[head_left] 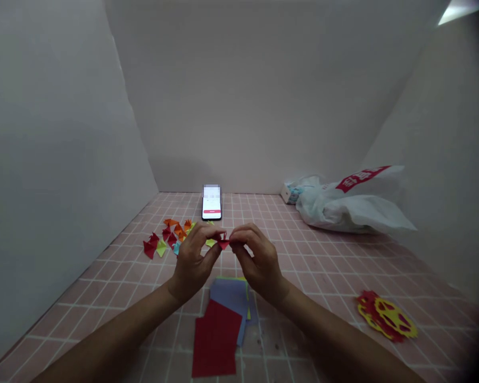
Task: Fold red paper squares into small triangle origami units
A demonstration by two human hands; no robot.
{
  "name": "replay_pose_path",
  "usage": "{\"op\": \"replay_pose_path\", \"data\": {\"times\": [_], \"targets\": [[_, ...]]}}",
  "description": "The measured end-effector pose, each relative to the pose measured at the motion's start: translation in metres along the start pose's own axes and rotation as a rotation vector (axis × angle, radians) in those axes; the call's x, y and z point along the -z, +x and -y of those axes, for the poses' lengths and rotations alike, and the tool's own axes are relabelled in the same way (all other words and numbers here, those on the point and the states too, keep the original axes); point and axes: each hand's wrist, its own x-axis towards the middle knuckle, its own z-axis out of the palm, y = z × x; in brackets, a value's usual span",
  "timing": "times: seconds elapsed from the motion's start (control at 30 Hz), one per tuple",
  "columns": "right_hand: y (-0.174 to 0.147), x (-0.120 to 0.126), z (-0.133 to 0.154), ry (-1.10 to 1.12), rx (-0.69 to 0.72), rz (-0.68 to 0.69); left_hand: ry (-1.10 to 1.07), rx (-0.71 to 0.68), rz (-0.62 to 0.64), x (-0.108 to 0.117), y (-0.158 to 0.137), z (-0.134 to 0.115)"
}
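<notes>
Left hand (194,256) and right hand (261,259), bare, fingertips pinching one small creased red paper fold (223,244) between them, above pink gridded tabletop (115,298), smooth red sheets (215,340) nearer, pointed multicoloured paper folds (150,248) leftward, crinkled white plastic bag (335,213), openwork yellow-and-red cutouts (387,316) rightward.

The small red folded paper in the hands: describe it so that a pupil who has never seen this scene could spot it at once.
Start from the pink surface with white grid lines. Over its middle, the left hand and right hand pinch a small red folded paper between them. Unlike the folded pieces lying on the surface and the flat red paper, it alone is held.
</notes>
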Motion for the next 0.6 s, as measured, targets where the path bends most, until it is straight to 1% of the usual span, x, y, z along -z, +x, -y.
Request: {"op": "replay_pose_path", "data": {"times": [0.1, 0.33, 0.5, 0.6], "targets": [[0.0004, 0.0008, 0.0004, 0.001, 0.002, 0.004, 0.051, -0.049, 0.009, 0.0026, 0.0024, -0.0001], [0.0021, 0.0016, -0.0005, 0.02, 0.006, 0.012, 0.068, -0.062, 0.024, 0.0048, 0.0044, -0.0004], [0.0018, 0.0022, -0.0024, 0.044, 0.009, 0.036, 0.085, -0.056, 0.082, 0.007, 0.007, 0.0006], [0.0018, 0.0021, -0.0032, 0.036, 0.004, 0.042, 0.087, -0.077, 0.069, 0.0081, 0.0077, 0.002]]}}
